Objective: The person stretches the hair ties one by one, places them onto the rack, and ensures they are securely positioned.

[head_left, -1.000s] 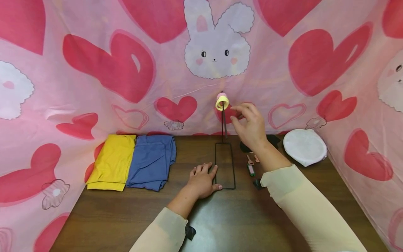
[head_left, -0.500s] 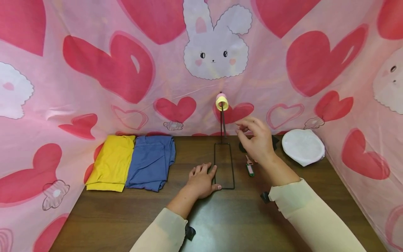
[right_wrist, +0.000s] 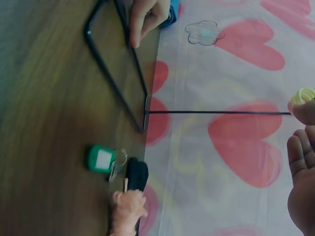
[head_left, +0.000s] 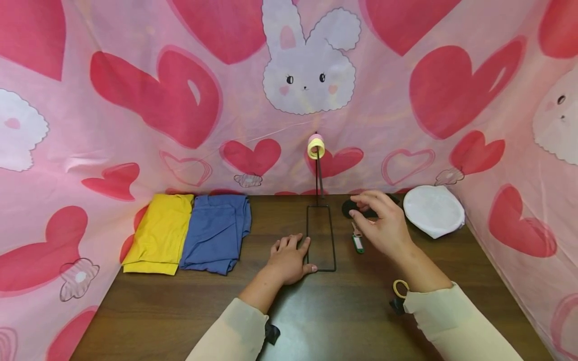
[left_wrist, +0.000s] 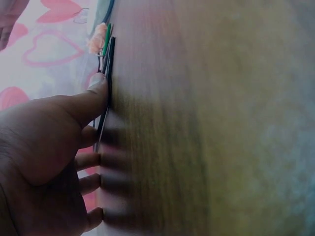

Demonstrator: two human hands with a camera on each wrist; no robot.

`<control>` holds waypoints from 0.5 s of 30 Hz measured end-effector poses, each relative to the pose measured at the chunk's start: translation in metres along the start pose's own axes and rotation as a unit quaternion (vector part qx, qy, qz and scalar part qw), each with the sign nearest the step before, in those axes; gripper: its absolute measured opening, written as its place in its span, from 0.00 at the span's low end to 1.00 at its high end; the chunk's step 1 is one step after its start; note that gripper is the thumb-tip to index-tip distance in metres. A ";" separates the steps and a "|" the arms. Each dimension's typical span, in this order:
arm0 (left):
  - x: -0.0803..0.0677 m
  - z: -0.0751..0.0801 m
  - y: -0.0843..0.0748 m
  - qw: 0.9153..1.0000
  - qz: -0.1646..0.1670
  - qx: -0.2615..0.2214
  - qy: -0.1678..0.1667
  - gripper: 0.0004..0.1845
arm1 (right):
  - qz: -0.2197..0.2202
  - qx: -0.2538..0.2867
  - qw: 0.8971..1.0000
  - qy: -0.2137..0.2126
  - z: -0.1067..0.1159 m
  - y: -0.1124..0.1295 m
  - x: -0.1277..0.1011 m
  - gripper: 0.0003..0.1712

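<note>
A black wire stand (head_left: 335, 240) has a rectangular base on the table and a thin upright. Pink and yellow rings (head_left: 315, 149) hang together on its top arm. My left hand (head_left: 289, 263) lies over the base's left side, fingers spread, with the thumb across the front corner. In the left wrist view that thumb presses the black wire and the fingertips touch the wood. My right hand (head_left: 384, 225) is raised right of the stand, fingers loosely bent, thumb apart from the index finger, nothing between them. Below it lies a key with a green tag (head_left: 357, 244).
Folded yellow cloth (head_left: 158, 233) and blue cloth (head_left: 214, 233) lie side by side at the left. A white round pouch (head_left: 433, 210) sits at the back right, near a black item (head_left: 348, 208). A yellow ring (head_left: 400, 288) shows beside my right wrist. Patterned curtains enclose the table.
My right hand has drawn away from the rings on the stand, moving right and down toward me. The yellow ring by its wrist has come into view. My left hand has stayed put.
</note>
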State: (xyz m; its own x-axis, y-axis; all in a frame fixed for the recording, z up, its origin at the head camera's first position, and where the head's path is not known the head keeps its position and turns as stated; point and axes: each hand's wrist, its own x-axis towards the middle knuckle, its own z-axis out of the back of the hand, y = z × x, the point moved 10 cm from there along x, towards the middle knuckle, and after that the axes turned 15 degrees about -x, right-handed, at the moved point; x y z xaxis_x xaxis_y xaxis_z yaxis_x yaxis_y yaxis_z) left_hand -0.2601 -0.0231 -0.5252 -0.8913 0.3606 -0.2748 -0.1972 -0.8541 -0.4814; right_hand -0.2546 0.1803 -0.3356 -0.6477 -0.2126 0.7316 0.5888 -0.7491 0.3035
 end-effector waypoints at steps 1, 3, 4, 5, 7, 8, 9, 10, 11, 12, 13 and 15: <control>0.000 0.000 0.000 1.000 0.000 0.000 0.001 0.46 | 0.000 0.001 1.000 0.007 0.001 -0.001 -0.003 0.19; 0.000 0.000 0.000 1.000 0.000 0.000 0.000 0.46 | 0.000 0.004 1.000 0.022 0.001 -0.004 -0.009 0.21; 0.000 0.000 0.000 1.000 0.000 0.000 0.001 0.46 | 0.003 0.005 1.000 0.030 0.002 -0.005 -0.012 0.21; 0.000 -0.001 0.000 1.000 0.000 0.000 0.002 0.46 | 0.005 0.004 0.999 0.036 0.002 -0.005 -0.015 0.22; 0.000 -0.001 0.000 1.000 0.000 0.001 0.001 0.46 | 0.013 -0.001 0.999 0.047 0.003 -0.006 -0.021 0.23; 0.000 -0.001 0.000 1.000 -0.001 0.001 0.000 0.46 | 0.018 -0.002 0.998 0.053 0.003 -0.006 -0.024 0.24; 0.000 -0.001 0.000 1.000 -0.001 0.002 0.000 0.46 | 0.023 -0.004 0.998 0.059 0.003 -0.006 -0.027 0.24; 0.000 -0.001 0.000 1.000 -0.001 0.002 0.000 0.46 | 0.027 -0.005 0.998 0.064 0.003 -0.005 -0.030 0.25; 0.000 0.000 0.000 1.000 -0.001 0.002 0.000 0.46 | 0.032 -0.007 0.997 0.068 0.003 -0.005 -0.033 0.26; 0.000 0.000 0.000 1.000 -0.002 0.002 -0.001 0.46 | 0.035 -0.009 0.997 0.072 0.003 -0.005 -0.036 0.26; 0.000 0.000 -0.001 1.000 -0.002 0.002 -0.001 0.46 | 0.037 -0.012 0.996 0.078 0.003 -0.005 -0.039 0.26; 0.000 0.001 -0.001 1.000 -0.001 0.001 -0.001 0.46 | 0.041 -0.015 0.995 0.087 0.003 -0.006 -0.045 0.27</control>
State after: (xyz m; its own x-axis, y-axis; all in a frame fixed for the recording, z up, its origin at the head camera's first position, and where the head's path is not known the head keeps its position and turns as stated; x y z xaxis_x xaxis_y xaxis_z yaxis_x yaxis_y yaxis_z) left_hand -0.2602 -0.0230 -0.5241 -0.8919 0.3608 -0.2726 -0.1990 -0.8544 -0.4800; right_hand -0.2281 0.1962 -0.3684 -0.6735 -0.3772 0.6357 0.6303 -0.7423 0.2273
